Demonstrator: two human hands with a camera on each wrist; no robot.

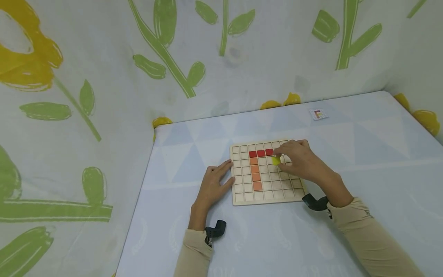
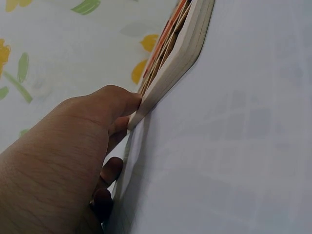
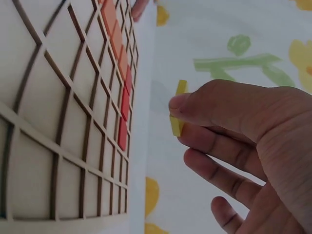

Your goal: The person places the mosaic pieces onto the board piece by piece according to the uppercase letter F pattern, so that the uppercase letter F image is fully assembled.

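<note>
A wooden grid board (image 1: 268,197) lies on the table with three red tiles (image 1: 261,153) in a row and several orange tiles (image 1: 255,169) in a column below the leftmost red one. My right hand (image 1: 301,161) pinches a yellow square tile (image 1: 275,161) between thumb and fingertip. In the right wrist view the yellow tile (image 3: 177,126) is held clear above the grid, its lower side facing the cells. At the board's left edge rests my left hand (image 1: 215,184), fingers extended. The left wrist view shows its thumb (image 2: 124,101) against the board's side.
A small card (image 1: 318,114) with a coloured grid pattern lies farther back on the table (image 1: 194,192), to the right. Behind and to the left hangs a white cloth (image 1: 114,127) printed with leaves and yellow flowers. Each wrist wears a black camera mount (image 1: 216,229).
</note>
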